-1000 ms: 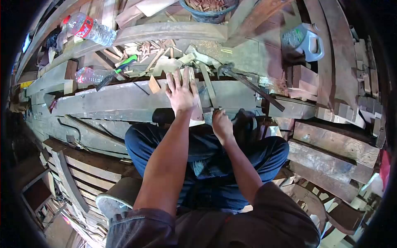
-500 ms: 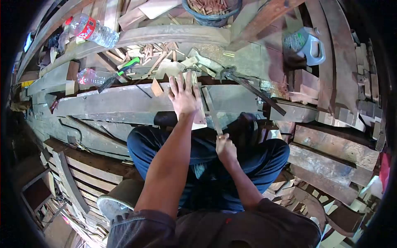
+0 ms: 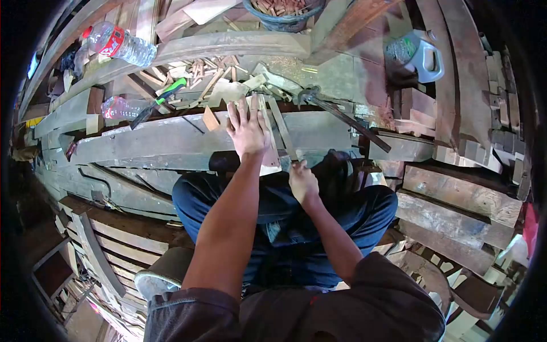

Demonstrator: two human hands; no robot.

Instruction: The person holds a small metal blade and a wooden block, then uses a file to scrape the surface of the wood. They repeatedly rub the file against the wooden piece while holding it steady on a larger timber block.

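Observation:
My left hand (image 3: 249, 134) lies flat with its fingers stretched out, pressing on a narrow pale wooden board (image 3: 270, 158). That board rests across a thick grey beam (image 3: 171, 141) in front of my crossed legs. In my closed right hand (image 3: 303, 181) is the near end of a long flat strip-like tool (image 3: 283, 128), which lies along the board's right side. Its exact kind is hard to make out. A small wooden wedge (image 3: 211, 119) sits left of my left hand. Right of the flat tool rests a hammer (image 3: 347, 121) with a dark handle.
Beyond the beam are wood offcuts (image 3: 211, 77) and a tool with a green-and-black handle (image 3: 171, 88). Plastic bottles (image 3: 122, 44) stand or lie at left, a light-blue jug (image 3: 427, 60) at right. A bucket (image 3: 285, 24) of wood pieces stands at the back.
My right hand has pushed the flat tool forward, away from my body, along the board. My left hand stays flat on the board. The whole view has shifted slightly.

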